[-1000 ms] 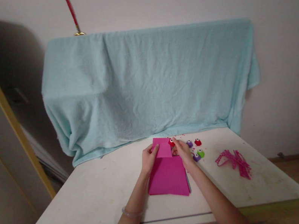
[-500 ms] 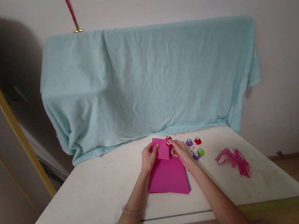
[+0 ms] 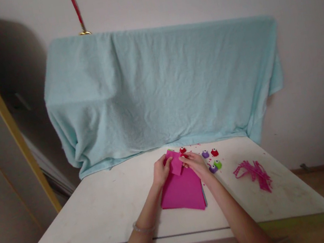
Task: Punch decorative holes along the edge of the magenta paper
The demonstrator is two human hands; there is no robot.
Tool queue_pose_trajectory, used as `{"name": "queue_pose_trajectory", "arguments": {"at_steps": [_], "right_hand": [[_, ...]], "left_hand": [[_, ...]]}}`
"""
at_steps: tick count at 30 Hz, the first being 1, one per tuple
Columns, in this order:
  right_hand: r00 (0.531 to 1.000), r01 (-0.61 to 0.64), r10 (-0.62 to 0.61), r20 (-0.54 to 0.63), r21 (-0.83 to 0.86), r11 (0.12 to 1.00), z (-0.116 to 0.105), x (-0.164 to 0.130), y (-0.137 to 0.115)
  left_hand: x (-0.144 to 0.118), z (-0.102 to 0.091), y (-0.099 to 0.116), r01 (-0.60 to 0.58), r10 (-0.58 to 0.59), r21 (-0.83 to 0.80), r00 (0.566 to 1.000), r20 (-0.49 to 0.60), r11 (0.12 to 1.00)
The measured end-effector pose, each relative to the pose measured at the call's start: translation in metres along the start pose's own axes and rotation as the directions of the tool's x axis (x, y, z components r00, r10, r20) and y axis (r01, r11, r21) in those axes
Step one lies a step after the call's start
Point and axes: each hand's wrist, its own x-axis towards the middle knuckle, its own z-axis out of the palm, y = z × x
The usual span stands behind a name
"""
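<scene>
Two hands, folded magenta paper (image 3: 181, 186)

Paper stack (image 3: 182, 190) lies mid-table (image 3: 103, 214) — punches (image 3: 213, 159) right of it, scraps (image 3: 254, 174) farther right, draped cloth (image 3: 162, 88) behind.

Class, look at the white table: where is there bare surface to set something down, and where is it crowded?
The widest bare patch of the table lies left of the left hand and pink paper stack, below the blue cloth. Another strip runs along the near right edge, under the pink scraps. It is crowded beside the right hand, around the small punches.
</scene>
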Motion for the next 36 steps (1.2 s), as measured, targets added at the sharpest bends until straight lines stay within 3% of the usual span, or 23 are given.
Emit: {"name": "queue_pose_trajectory", "arguments": {"at_steps": [13,19,36], "right_hand": [[0.999,0.004,-0.001,0.043,-0.074,0.997,0.002,-0.002,-0.001],[0.998,-0.068,0.067,-0.013,-0.085,0.994,0.004,-0.005,-0.005],[0.998,-0.069,0.068,-0.009,-0.114,0.991,0.004,-0.008,-0.012]], "left_hand": [[0.001,-0.003,0.001,-0.043,0.043,-0.006,0.999,0.013,0.999],[0.002,-0.004,-0.001,-0.046,0.046,0.013,0.998,0.031,0.999],[0.003,-0.006,0.0,-0.073,0.073,0.001,0.995,0.07,0.997]]}}
